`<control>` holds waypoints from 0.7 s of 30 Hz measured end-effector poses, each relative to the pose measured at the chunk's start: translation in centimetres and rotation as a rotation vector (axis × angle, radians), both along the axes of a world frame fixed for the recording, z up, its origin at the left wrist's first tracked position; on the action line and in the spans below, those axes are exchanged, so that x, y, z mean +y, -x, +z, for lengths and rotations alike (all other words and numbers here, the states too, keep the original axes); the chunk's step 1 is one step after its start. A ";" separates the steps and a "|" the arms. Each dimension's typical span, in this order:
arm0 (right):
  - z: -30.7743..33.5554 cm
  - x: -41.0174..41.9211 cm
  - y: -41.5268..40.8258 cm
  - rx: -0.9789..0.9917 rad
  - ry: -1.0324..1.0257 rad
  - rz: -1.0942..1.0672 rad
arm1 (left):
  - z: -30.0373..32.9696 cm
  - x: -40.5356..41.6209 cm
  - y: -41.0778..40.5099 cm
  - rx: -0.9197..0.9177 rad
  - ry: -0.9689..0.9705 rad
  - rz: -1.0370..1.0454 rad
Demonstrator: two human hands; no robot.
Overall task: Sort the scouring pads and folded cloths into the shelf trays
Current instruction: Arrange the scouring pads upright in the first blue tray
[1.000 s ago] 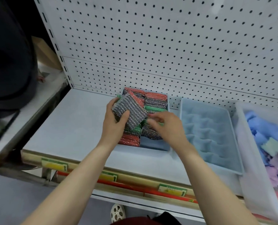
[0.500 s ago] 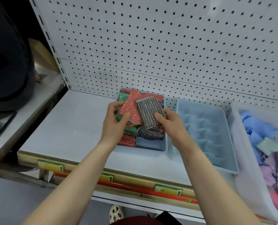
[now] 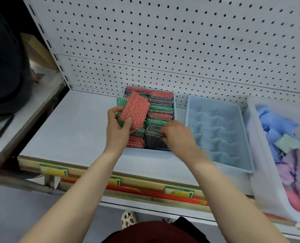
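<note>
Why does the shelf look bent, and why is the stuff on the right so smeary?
Head view: the wide-angle lens bows the white pegboard back panel and the shelf edge; the pastel cloths in the clear bin are blurred at the frame's edge, while the red scouring pad in the left hand stays fairly sharp; lighting is even, without glare.

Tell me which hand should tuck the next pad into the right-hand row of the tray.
Right. The right hand is already down on the dark pads at the near end of that row in the tray. The left hand is occupied, holding a red pad with a green pad behind it.
</note>
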State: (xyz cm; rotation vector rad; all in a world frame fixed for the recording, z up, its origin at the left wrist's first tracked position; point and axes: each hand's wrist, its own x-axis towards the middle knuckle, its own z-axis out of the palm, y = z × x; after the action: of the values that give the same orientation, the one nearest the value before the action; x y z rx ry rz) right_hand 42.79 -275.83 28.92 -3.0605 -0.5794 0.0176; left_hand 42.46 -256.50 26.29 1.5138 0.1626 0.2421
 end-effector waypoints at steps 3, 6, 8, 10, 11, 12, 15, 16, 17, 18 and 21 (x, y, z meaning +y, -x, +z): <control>-0.9 0.6 0.0 -0.029 0.072 0.019 | -0.1 0.2 0.3 0.004 -0.001 -0.013; -1.2 0.5 -0.4 -0.060 -0.016 0.012 | 0.0 0.4 0.2 0.011 -0.012 -0.015; -1.6 0.4 -0.3 -0.058 -0.027 0.014 | 0.2 0.4 0.2 0.020 -0.014 -0.013; -2.1 0.4 -0.2 -0.050 -0.028 0.011 | 0.3 0.4 0.3 0.022 -0.015 -0.030; -2.2 0.4 -0.2 -0.055 -0.077 -0.005 | 0.5 0.4 0.4 0.015 -0.012 -0.051; -2.0 0.4 -0.2 -0.065 -0.186 -0.042 | 0.6 0.5 0.5 0.003 -0.005 -0.078; 0.0 0.9 -0.8 0.044 -0.741 -0.255 | 1.2 0.3 0.8 -0.026 0.043 -0.174; 0.7 1.2 -1.0 0.148 -0.923 -0.303 | 1.4 0.1 0.8 -0.027 0.051 -0.205; 1.3 1.4 -1.2 0.275 -1.083 -0.330 | 1.6 -0.1 0.9 -0.024 0.049 -0.233; 1.8 1.5 -1.3 0.399 -1.209 -0.351 | 1.7 -0.3 0.9 -0.019 0.044 -0.253; 2.2 1.2 -1.5 0.604 -1.461 -0.431 | 1.9 -0.2 0.9 -0.024 0.017 -0.264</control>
State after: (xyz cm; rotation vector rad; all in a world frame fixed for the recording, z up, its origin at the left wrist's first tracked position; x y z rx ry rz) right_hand 44.33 -274.65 31.15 -1.5508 0.1379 0.3229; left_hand 41.55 -256.71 28.14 1.4974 -0.0552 0.0472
